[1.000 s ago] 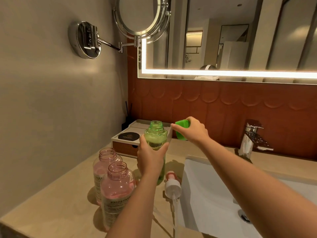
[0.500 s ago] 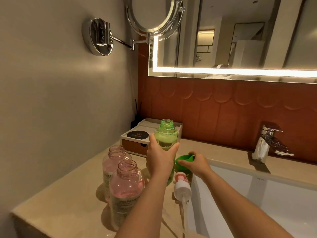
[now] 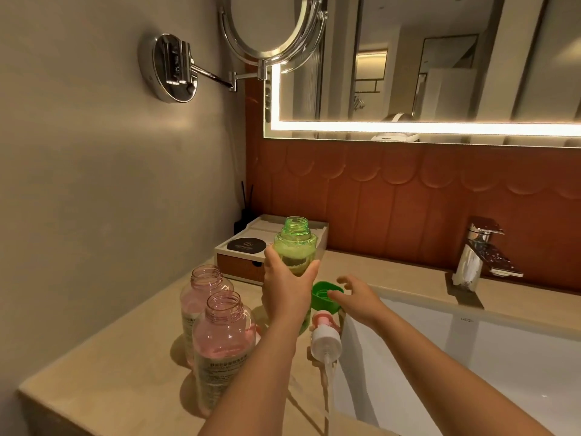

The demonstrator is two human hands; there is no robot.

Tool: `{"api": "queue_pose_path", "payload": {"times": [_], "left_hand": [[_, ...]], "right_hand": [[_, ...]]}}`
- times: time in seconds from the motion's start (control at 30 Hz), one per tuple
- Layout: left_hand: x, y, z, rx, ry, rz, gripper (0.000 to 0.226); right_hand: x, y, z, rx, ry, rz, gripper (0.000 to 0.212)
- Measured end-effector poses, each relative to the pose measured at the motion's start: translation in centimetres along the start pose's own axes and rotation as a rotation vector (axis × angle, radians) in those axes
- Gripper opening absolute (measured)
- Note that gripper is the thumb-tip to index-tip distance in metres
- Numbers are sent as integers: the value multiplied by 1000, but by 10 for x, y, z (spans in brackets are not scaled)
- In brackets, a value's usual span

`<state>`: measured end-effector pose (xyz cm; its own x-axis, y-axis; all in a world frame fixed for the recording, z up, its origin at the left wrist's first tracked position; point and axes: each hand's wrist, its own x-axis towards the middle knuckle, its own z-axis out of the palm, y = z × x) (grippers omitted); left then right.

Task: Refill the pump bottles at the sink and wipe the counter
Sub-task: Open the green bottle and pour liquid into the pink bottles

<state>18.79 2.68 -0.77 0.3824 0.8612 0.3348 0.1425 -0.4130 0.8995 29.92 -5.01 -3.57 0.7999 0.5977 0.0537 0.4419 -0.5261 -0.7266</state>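
At the beige stone counter (image 3: 110, 357), left of the white sink (image 3: 471, 357), a translucent green plastic bottle (image 3: 295, 247) was gripped by the left hand (image 3: 287, 287); the right hand (image 3: 358, 298) was held with fingers spread beside the round green cap (image 3: 322, 298).

Label print on near pink bottle (image 3: 220, 341) illegible

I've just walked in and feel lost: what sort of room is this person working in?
A bathroom, probably a hotel's. There is a backlit wall mirror, a swing-arm magnifying mirror fixed to the side wall, and a white sink with a chrome tap set into a beige counter.
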Motion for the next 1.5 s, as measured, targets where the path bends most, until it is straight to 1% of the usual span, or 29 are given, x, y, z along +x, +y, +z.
{"api": "queue_pose_path", "payload": {"times": [0.1,0.3,0.33,0.43,0.5,0.57,0.67,0.8,0.93,1.03,1.13,1.2,1.3,1.4,1.5], "left_hand": [[0,1,-1,-14,-11,-3,72],[2,7,-7,-48,-79,-63,72],[2,10,-9,-48,-95,-87,76],[0,19,-18,-55,-126,-156,106],[-4,27,-23,-80,-135,-149,115],[-9,36,-29,-106,-123,-122,114],[-15,54,-40,-129,-92,-91,105],[-27,74,-73,-142,-177,-1,88],[-43,70,-116,-78,-245,178,62],[-54,48,-144,-25,-166,268,52],[-65,18,-160,-48,-67,248,59],[-72,-3,-163,-85,-69,179,67],[-79,-28,-159,-134,-117,85,77],[-83,-43,-150,-158,-119,47,84],[-86,-52,-140,-158,-69,65,84]], "right_hand": [[-17,-4,-15,-40,-43,-63,43],[-51,-9,-41,-131,-128,-149,40],[-56,-10,-45,-139,-137,-158,40],[-67,-13,-53,-155,-161,-175,39],[-72,-16,-57,-156,-167,-180,39],[-78,-19,-59,-158,-169,-187,39],[-86,-25,-59,-144,-176,-199,38],[-99,-34,-53,-123,-179,-236,39],[-111,-42,-47,-59,-197,-266,39],[-116,-44,-39,-12,-188,-262,46],[-118,-46,-30,41,-161,-239,52],[-116,-49,-23,73,-147,-220,57],[-108,-52,-14,102,-97,-193,67],[-95,-51,-6,129,-55,-158,76],[-83,-50,-1,190,-37,-128,82]]}}
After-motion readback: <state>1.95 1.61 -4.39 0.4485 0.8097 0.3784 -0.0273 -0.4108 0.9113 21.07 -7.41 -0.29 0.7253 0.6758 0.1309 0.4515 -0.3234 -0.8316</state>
